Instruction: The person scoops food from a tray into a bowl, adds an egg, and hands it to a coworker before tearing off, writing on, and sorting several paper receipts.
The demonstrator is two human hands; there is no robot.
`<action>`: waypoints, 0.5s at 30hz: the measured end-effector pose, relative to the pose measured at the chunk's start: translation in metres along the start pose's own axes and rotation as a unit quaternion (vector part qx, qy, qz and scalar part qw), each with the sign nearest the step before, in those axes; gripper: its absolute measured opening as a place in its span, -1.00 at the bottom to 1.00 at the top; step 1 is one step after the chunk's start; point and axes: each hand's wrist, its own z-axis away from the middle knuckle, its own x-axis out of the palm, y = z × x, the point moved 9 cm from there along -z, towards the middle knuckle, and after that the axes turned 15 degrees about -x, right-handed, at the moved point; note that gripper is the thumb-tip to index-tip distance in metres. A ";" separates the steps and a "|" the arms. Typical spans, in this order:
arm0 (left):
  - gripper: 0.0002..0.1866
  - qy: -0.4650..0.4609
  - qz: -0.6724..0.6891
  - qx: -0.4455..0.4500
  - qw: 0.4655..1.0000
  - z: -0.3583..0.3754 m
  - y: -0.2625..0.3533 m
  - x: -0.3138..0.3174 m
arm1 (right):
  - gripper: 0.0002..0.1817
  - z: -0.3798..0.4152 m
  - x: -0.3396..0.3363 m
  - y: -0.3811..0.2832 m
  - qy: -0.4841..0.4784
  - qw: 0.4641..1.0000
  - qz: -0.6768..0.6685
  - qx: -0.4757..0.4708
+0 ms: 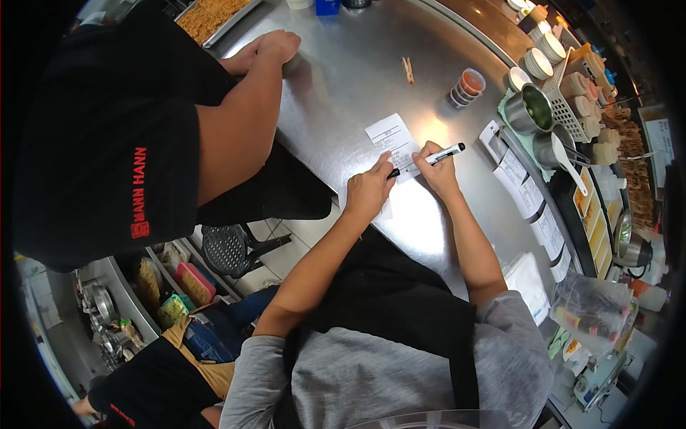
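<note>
Head view: at frame centre, a person's left hand (368, 189) presses fingertips flat on a paper slip (392, 139) to steady it on the steel counter (343, 79), while the right hand (436, 168), curled closed around a pen (429, 159), writes on the slip's lower edge, between both hands.

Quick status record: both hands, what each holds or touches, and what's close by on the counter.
left hand: flat on the receipt, pinning it to the counter
right hand: holds a marker, tip on the receipt
nearby: clothespin; stack of sauce cups; row of tickets along the counter edge
other person: arm resting on the counter, fist beside a cup, apart from the receipt
</note>
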 end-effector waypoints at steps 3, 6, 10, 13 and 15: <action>-0.56 -0.007 -0.016 -0.009 1.000 0.000 -0.001 0.001 | -0.86 0.000 -0.008 -0.005 0.070 0.991 -0.092 0.069; -0.54 -0.008 -0.018 -0.020 1.000 -0.001 -0.001 -0.001 | -0.89 -0.006 -0.013 -0.015 0.127 0.973 -0.183 0.064; -0.52 -0.023 -0.014 -0.049 0.998 -0.004 -0.008 0.003 | -0.89 -0.004 -0.003 0.000 0.083 0.977 -0.183 0.074; -0.43 -0.045 -0.036 -0.039 0.998 -0.005 -0.009 0.008 | -0.88 -0.001 -0.005 0.015 0.109 0.962 -0.230 0.098; -0.45 -0.038 -0.029 -0.029 0.998 -0.004 -0.007 0.006 | -0.88 -0.001 -0.004 0.017 0.111 0.959 -0.242 0.099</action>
